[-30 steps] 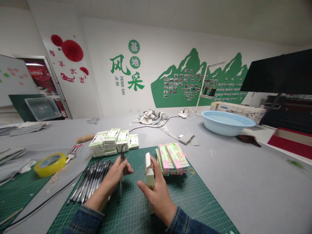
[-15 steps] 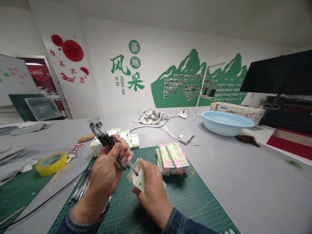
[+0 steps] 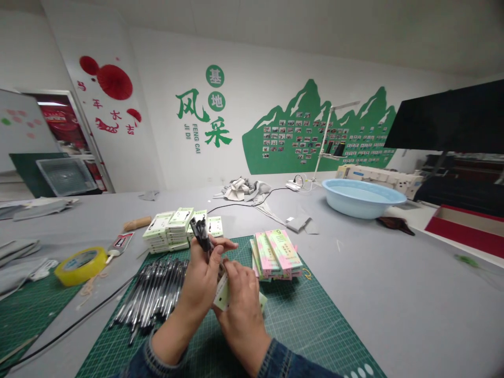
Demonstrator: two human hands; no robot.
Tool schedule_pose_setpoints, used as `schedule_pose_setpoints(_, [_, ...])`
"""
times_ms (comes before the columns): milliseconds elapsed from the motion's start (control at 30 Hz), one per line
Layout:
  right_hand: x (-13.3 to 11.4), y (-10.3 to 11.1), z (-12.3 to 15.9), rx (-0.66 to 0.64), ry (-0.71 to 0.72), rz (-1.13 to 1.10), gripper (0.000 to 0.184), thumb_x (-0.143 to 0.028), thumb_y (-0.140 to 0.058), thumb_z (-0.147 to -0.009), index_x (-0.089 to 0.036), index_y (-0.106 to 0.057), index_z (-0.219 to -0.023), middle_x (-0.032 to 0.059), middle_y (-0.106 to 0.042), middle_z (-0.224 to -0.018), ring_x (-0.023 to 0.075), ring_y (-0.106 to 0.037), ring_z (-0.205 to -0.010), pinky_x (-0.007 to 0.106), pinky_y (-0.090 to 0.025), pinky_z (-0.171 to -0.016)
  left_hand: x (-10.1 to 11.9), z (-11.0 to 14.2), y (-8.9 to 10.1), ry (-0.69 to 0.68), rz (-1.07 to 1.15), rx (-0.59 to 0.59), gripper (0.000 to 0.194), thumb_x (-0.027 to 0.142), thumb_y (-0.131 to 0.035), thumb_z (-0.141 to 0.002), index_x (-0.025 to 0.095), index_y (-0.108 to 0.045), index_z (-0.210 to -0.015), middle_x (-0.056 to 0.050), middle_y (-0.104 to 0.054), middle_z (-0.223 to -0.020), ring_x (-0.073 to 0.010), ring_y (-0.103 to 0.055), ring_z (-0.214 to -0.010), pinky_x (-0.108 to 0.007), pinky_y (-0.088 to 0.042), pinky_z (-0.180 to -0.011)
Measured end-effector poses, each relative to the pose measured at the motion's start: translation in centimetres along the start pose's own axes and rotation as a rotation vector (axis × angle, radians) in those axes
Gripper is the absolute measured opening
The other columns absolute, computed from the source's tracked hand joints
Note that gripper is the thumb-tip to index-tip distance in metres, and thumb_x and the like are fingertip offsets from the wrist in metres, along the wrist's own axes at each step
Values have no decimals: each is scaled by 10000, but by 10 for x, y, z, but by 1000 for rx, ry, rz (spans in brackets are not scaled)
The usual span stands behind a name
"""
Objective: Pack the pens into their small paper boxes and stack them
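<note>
The left hand closes around a bunch of pens, thumb pressed against them and one finger stretched out, while the right hand wraps a small box just beside it, above the green mat on the tabletop. The hands meet, so I cannot tell whether any pen's lower end sits inside the box. The pens look light, stiff and smooth, likely to slide against one another; a grip around the middle of the bunch should keep them together. The box looks like thin card, light and easily dented, best held by its broad sides with little squeeze. More pens lie loosely fanned on the mat, left of the hands, and could roll.
</note>
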State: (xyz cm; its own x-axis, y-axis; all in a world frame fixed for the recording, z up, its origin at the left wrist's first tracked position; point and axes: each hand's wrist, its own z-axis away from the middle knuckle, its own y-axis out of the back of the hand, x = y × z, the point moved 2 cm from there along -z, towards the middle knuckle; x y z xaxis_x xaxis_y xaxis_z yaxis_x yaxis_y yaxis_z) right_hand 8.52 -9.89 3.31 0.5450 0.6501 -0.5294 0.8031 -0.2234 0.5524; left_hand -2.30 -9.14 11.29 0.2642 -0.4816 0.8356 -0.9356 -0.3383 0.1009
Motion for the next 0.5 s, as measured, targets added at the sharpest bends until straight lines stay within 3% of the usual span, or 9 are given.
schedule_pose_setpoints(200, [1, -2, 3, 33, -18, -37, 908, -28, -660, -707, -273, -316, -1510, 99, -559, -1356, 315, -524, -1158, 542, -384, -1047, -18, 4, 11, 33, -188, -101, 328, 386, -478, -978, 237, -470, -1270, -101, -645, -1341, -238, -561, -1287, -430, -335, -1145])
schedule_pose_setpoints(367, [-2, 0, 1, 44, -32, -80, 913, -36, -680, -711, -265, -307, -1512, 103, -557, -1349, 302, -531, -1143, 509, -404, -1032, -20, 9, 14, 13, -246, -128, 356, 395, -463, -979, 243, -474, -1300, -90, -577, -1424, -226, -511, -1336, -398, -312, -1165])
schedule_pose_setpoints(500, [-2, -2, 2, 50, -45, -48, 885, -30, -658, -724, -256, -327, -1513, 114, -559, -1347, 312, -527, -1153, 532, -404, -1037, -24, 8, 12, 25, -228, -115, 285, 399, -481, -961, 250, -448, -1201, -97, -578, -1411, -223, -538, -1306, -393, -355, -1135])
